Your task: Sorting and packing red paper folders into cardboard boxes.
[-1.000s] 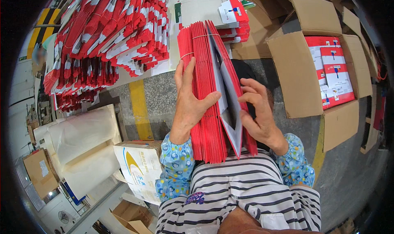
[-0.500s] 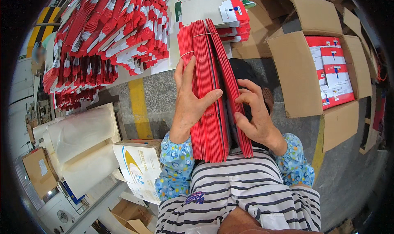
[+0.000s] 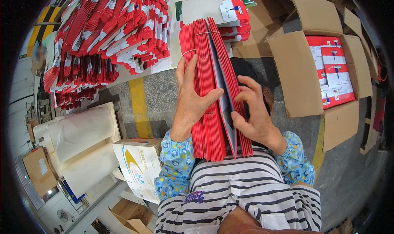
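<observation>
Standing on edge against my striped shirt is a bundle of flat folded red cartons (image 3: 201, 123), with rubber bands near its far end. My left hand (image 3: 189, 100) wraps the left side of this bundle, its thumb reaching over the carton edges. My right hand (image 3: 257, 115) has its fingers curled at the outer side of the right-hand cartons and its thumb on their edges. Between the two sections a gap shows a grey inner face (image 3: 225, 115) of one carton. The undersides of the cartons are hidden.
Piles of red and white folded cartons (image 3: 111, 28) fill the far left. At right stands an open cardboard box (image 3: 301, 76) holding red and white packages (image 3: 335, 69). Pale sheets (image 3: 84, 139) and a white printed sack (image 3: 137, 166) lie to the left. Yellow lines (image 3: 139, 106) mark the floor.
The gap between the sections has shifted right, and the grey inner face now shows. My right thumb has moved slightly left and toward me; my left hand is nearly still.
</observation>
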### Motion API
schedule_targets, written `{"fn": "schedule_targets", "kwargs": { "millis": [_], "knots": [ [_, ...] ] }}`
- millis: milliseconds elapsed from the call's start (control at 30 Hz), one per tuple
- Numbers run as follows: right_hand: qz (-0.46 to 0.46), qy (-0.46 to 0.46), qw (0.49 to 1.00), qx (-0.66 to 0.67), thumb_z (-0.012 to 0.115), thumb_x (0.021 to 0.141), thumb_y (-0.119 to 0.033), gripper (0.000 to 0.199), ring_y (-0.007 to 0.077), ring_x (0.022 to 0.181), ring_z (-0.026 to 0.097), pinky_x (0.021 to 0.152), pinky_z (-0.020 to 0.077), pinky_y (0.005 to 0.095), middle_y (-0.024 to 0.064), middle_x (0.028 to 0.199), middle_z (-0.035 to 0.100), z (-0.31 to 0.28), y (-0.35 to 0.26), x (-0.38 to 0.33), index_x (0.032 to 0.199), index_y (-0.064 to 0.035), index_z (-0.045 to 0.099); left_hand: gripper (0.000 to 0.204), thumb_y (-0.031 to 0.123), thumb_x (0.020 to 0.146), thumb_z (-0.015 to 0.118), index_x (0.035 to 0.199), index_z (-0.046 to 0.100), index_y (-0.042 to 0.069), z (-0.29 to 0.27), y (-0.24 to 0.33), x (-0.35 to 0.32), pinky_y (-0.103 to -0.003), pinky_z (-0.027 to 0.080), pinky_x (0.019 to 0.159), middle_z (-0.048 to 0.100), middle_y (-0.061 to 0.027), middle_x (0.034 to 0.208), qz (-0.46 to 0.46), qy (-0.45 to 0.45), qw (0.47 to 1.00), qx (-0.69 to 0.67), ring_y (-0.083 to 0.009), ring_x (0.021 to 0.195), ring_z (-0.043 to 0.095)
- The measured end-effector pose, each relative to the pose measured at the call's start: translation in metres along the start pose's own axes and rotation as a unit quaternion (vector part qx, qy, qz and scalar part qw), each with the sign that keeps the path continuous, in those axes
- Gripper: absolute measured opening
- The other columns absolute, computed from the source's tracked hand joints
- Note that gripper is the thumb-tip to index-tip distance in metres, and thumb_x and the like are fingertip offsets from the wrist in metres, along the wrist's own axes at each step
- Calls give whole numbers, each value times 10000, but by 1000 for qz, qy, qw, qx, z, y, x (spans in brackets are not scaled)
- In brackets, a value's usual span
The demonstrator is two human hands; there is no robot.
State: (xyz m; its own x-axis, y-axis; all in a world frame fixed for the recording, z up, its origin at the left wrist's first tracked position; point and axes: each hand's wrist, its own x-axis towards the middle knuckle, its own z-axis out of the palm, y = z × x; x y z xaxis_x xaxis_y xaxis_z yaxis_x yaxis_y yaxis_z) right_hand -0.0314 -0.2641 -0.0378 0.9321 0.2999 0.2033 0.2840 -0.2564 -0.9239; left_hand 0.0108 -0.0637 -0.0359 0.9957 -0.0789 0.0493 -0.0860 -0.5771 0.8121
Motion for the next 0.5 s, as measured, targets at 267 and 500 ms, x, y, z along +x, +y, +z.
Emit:
{"fn": "schedule_targets", "kwargs": {
  "millis": [267,500],
  "knots": [
    [-35,-1,997,-71,622,755,16,134,386,1226,483,958,457,439,218,1430,337,0,1,3,874,-33,585,1027,255,627,885,1481,336,98,0,3,0,-447,317,1123,197,-246,1507,1,3,1000,8,-379,1398,282],
    [-26,2,999,-40,746,768,-112,224,397,1298,398,981,436,450,219,1444,302,4,10,2,891,-39,573,1041,317,627,893,1483,340,103,-2,1,1,-455,320,1120,178,-250,1516,-1,-8,1000,-7,-386,1402,276]
  ]
}}
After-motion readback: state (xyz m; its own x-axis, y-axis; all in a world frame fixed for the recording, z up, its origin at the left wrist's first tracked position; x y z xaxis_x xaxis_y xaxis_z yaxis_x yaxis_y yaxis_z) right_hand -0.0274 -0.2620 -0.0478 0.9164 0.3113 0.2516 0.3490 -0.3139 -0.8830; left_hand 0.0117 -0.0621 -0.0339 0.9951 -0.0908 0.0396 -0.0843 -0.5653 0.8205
